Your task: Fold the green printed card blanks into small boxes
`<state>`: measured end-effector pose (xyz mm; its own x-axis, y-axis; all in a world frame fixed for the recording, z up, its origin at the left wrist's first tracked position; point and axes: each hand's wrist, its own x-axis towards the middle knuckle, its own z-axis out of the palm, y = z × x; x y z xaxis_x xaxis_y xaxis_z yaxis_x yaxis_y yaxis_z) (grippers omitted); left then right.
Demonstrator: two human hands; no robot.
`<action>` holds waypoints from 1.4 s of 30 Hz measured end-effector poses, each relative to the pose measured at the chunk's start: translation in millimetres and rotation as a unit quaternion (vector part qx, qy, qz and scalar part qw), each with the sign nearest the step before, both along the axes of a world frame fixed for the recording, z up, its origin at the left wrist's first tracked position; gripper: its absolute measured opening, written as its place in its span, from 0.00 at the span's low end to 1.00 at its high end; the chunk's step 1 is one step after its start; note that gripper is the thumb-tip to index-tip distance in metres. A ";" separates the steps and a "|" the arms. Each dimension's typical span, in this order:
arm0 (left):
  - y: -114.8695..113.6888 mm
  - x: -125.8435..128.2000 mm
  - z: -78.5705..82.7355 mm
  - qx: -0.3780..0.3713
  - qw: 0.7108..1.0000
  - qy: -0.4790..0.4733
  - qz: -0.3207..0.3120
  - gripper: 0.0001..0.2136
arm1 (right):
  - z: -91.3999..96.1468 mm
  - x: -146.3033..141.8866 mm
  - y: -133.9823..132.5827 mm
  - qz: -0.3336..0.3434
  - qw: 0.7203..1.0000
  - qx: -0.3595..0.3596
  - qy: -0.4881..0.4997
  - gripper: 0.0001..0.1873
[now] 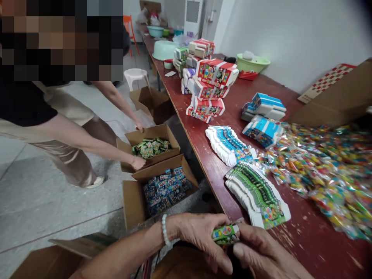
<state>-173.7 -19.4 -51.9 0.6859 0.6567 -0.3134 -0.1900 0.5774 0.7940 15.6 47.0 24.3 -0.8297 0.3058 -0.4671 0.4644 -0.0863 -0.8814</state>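
A small green printed carton (222, 235) is between my hands at the front edge of the table. My left hand (200, 237), a bead bracelet on its wrist, grips the carton's left end. At the carton's white right end, the thumb and fingers of my right hand (258, 250) are closed on it. A bit of clear film seems to show by the right fingertips. Just beyond my hands lies a fanned stack of flat green cartons (255, 193), with a fanned stack of blue cartons (229, 145) behind it.
Clear-wrapped colourful sweets (328, 174) are heaped on the right of the red table (209, 170). Strapped red carton bundles (216, 73) and blue bundles (264, 130) stand farther back. At left, a co-worker's hands (138, 162) touch a box of green packs (152, 148), beside a box of blue packs (167, 190).
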 end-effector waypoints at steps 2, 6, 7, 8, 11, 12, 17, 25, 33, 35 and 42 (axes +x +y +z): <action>0.7 6.9 3.2 0.020 1.000 0.013 0.004 0.31 | -1.4 1.8 -4.3 -0.011 1.000 0.003 0.015 0.18; -0.3 29.8 14.2 0.035 0.995 0.041 0.085 0.21 | -20.8 16.8 -12.3 -0.126 0.977 0.165 0.057 0.16; -0.9 36.6 17.7 0.041 0.992 0.055 0.111 0.19 | -27.1 22.5 -14.2 -0.187 0.952 0.234 0.070 0.13; -1.5 43.6 21.3 0.048 0.988 0.066 0.131 0.16 | -32.9 28.2 -16.1 -0.250 0.919 0.295 0.078 0.11; -3.9 65.4 30.5 0.057 0.981 0.067 0.171 0.07 | -42.1 40.9 -23.5 -0.381 0.863 0.322 0.072 0.25; -4.8 72.4 32.4 0.056 0.979 0.065 0.183 0.06 | -42.1 42.8 -26.7 -0.385 0.877 0.279 0.070 0.27; -8.5 91.3 37.7 0.075 0.965 0.085 0.234 0.07 | -29.6 41.3 -41.1 -0.358 0.921 0.075 0.131 0.18; -18.4 78.9 64.7 0.165 0.934 0.157 0.275 0.13 | -13.3 51.8 -24.2 -0.374 0.898 0.142 0.186 0.16; -17.4 100.5 54.2 0.138 0.919 0.108 0.352 0.14 | -18.6 40.5 -41.4 -0.545 0.789 0.086 0.271 0.21; -15.2 97.8 52.4 0.189 0.885 0.166 0.391 0.13 | -21.6 39.4 -38.6 -0.532 0.794 0.092 0.280 0.19; -13.1 93.2 44.5 0.230 0.855 0.156 0.438 0.25 | -39.2 35.8 -33.7 -0.492 0.806 0.098 0.315 0.17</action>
